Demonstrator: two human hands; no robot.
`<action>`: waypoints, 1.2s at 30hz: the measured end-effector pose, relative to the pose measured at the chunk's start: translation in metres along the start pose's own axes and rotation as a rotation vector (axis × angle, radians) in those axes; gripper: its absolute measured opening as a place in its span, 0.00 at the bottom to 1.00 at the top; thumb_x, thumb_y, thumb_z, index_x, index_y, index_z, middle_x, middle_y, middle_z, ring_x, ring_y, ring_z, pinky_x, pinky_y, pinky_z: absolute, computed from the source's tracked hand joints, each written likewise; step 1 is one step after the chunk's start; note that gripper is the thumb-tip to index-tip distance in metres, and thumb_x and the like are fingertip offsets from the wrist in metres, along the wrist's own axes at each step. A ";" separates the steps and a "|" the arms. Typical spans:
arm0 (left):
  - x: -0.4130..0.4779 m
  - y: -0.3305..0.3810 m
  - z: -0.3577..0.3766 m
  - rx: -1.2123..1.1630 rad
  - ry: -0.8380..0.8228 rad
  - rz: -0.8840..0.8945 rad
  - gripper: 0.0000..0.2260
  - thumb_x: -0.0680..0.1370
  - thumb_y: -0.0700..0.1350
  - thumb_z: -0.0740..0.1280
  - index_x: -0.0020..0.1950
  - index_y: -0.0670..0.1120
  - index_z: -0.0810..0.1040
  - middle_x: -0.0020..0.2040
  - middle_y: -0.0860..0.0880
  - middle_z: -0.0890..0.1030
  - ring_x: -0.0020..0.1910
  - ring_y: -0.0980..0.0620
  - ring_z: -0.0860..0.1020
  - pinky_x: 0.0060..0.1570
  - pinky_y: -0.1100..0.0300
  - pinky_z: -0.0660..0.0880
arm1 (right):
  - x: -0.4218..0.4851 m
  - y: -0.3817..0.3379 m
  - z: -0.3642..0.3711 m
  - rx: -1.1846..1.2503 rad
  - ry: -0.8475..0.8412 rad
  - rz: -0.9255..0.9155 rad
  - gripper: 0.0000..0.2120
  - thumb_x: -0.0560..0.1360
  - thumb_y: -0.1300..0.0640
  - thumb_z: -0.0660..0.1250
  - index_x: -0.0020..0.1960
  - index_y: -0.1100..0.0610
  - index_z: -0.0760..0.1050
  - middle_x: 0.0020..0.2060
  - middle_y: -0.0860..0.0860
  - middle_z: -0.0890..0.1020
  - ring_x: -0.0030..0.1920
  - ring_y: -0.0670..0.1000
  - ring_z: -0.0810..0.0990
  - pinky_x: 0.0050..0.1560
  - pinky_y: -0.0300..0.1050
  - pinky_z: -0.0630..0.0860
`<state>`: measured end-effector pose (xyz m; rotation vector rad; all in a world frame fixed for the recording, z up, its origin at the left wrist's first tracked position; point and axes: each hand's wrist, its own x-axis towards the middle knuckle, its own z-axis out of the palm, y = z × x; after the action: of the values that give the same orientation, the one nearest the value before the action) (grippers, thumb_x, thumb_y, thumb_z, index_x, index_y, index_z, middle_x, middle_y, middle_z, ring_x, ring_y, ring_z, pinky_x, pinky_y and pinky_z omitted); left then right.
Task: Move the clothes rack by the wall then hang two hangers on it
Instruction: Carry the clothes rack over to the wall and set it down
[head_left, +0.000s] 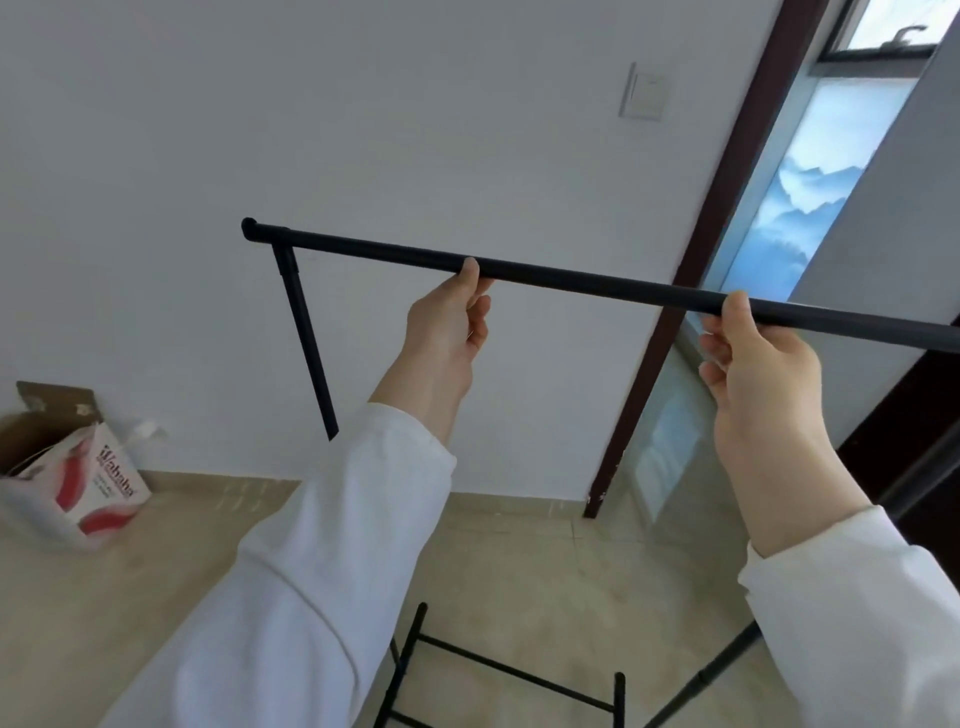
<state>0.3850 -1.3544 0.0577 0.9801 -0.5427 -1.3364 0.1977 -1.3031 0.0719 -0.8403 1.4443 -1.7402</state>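
My left hand (451, 322) and right hand (753, 358) each curl around the top bar of the black clothes rack (597, 283), thumbs over it, fingers underneath, well apart from each other. Rack stands btwn me and the white wall (363, 130), its base bars on the tiled floor (519, 545) near me. Far left, an open carton (78, 483) by the wall. Dark door frame (691, 291) at right.
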 end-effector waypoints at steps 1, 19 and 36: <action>0.010 0.004 -0.002 0.003 -0.004 -0.004 0.05 0.75 0.49 0.67 0.43 0.49 0.76 0.43 0.53 0.81 0.32 0.61 0.73 0.28 0.70 0.68 | 0.004 0.001 0.011 0.000 0.003 -0.005 0.11 0.76 0.50 0.61 0.54 0.54 0.73 0.38 0.44 0.78 0.40 0.43 0.76 0.50 0.39 0.72; 0.196 0.050 -0.038 -0.041 0.009 -0.042 0.06 0.74 0.49 0.67 0.43 0.46 0.77 0.42 0.51 0.81 0.31 0.60 0.74 0.30 0.69 0.68 | 0.090 0.050 0.171 -0.016 -0.033 -0.001 0.05 0.75 0.50 0.61 0.42 0.48 0.72 0.37 0.43 0.78 0.42 0.43 0.77 0.45 0.36 0.73; 0.345 0.108 -0.095 0.010 -0.079 -0.130 0.09 0.75 0.49 0.67 0.51 0.45 0.76 0.43 0.52 0.81 0.32 0.61 0.73 0.28 0.69 0.68 | 0.127 0.087 0.320 -0.059 0.083 0.045 0.06 0.75 0.50 0.61 0.40 0.48 0.72 0.38 0.43 0.79 0.45 0.44 0.79 0.48 0.38 0.74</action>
<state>0.5895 -1.6655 0.0300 0.9872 -0.5533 -1.4947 0.4084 -1.5877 0.0435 -0.7679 1.5639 -1.7249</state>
